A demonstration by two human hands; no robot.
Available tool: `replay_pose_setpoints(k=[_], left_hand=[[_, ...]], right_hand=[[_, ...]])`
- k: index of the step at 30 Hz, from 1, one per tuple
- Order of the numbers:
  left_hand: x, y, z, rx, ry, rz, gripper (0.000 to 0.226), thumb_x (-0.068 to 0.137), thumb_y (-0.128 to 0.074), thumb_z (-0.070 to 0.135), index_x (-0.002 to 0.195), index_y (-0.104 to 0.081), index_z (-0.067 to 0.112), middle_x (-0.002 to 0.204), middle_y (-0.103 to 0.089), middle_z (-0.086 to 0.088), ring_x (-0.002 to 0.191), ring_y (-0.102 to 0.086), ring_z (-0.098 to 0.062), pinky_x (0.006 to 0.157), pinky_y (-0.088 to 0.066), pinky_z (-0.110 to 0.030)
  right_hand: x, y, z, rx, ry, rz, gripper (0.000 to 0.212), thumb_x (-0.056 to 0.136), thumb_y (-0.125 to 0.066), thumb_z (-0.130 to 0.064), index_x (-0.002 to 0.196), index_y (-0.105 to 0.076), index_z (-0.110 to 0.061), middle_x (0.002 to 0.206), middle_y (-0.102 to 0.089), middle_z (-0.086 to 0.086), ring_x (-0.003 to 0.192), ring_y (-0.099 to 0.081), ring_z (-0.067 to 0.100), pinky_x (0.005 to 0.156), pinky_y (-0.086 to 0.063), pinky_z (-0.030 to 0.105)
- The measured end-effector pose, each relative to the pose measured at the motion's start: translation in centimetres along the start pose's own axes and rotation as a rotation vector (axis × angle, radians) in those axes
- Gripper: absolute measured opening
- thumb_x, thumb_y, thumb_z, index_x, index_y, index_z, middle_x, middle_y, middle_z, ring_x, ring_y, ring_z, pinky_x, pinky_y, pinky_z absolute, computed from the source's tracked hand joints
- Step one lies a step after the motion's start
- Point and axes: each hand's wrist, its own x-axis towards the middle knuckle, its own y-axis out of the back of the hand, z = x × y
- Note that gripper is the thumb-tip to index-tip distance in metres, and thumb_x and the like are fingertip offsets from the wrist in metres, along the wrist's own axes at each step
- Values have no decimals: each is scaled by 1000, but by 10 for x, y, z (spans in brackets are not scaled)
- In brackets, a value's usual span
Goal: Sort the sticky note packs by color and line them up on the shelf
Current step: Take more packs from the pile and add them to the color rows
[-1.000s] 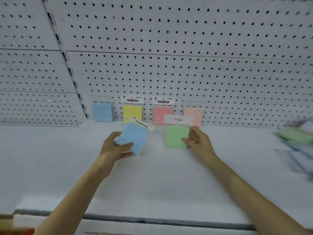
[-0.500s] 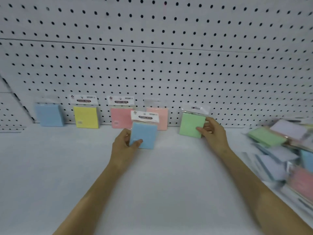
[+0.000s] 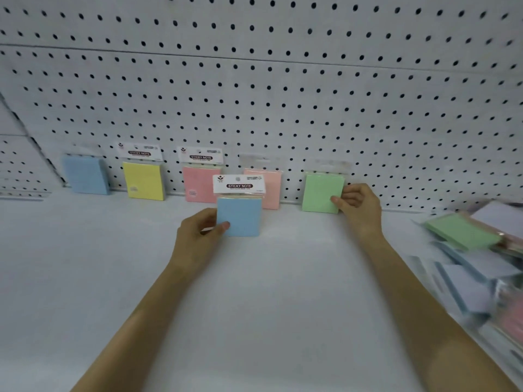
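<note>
- Right now the left hand [image 3: 198,236] is pinching a blue pack [image 3: 239,216] of sticky notes at its lower left corner, with the thumb lying across the front face and the fingers curling behind.
- That blue pack is standing upright with its white "STICKY NOTE" header on top. It is sitting out in front of the row and partly covering the two pink ones behind it. I cannot tell whether its bottom edge is touching the shelf [image 3: 283,301].
- The right hand [image 3: 358,207] is gripping a green pack [image 3: 322,193] by its right edge, thumb tip pressing on the front and the other fingers curling round the side.
- The green pack is leaning back against the pegboard [image 3: 283,94] at the right end of the row, its lower edge sitting at the back of the shelf.
- Four more packs are leaning against the pegboard, each apart from the next. From the left they are a second blue pack [image 3: 86,175], a yellow pack [image 3: 144,181], a pink pack [image 3: 199,183] and a paler pink pack [image 3: 273,190].
- A loose pile of packs [image 3: 481,273] is lying at the right edge of the shelf (badly blurred), showing one green on top with blue and pink ones below.
</note>
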Motion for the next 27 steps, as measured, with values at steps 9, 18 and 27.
replay_pose_setpoints(k=[9,18,27], left_hand=[[1,-3,0,0,20,12,26,84,-64,0,107,-64,11,97,-71,1,84,-65,-11,75,-48,-15],[3,7,3,-50,29,-49,30,84,-64,0,91,-64,28,87,-73,6,79,-66,-8,73,-48,-19],[8,135,-26,-82,101,-59,20,82,-68,0,92,-68,19,92,-74,-6,84,-67,-19,72,-49,-25]], right_hand=[[-7,-2,-3,-92,18,108,34,75,-77,-16,97,-51,-17,95,-59,-2,78,-54,12,73,-46,18],[-71,-65,-48,-121,195,-357,20,80,-73,-15,93,-59,-21,76,-55,-6,62,-49,-2,61,-41,8],[-128,-202,-87,-71,103,-482,25,80,-72,-9,77,-56,-27,77,-63,-6,67,-57,2,61,-45,11]])
